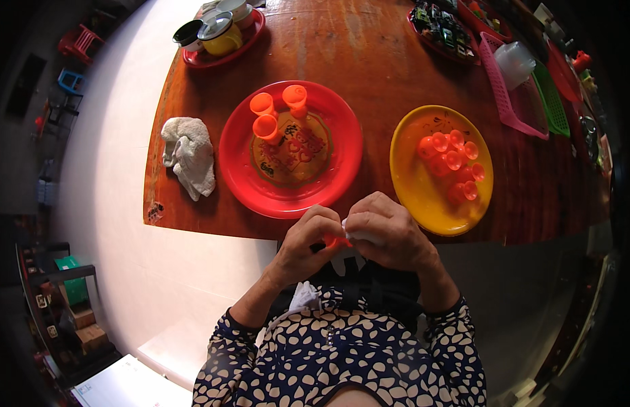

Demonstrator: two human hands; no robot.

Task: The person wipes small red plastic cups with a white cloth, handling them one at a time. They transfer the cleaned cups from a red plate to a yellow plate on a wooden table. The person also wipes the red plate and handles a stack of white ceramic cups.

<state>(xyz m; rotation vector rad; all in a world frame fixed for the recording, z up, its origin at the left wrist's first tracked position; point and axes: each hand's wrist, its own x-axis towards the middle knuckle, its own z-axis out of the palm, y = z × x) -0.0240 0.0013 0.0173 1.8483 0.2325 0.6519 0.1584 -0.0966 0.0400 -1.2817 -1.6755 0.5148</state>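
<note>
Holding orange piece (339, 242) | between left fingers (319, 218) | white item (366, 237) in right fingers (370, 220)

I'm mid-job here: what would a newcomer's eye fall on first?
Most likely the big round red tray left of centre on the wooden table, with three orange cups toward its far side. Next, the yellow plate to its right, bearing a cluster of translucent orange pieces. Then, at the table's near edge, the left hand and right hand close together, holding something orange and something white.
</note>
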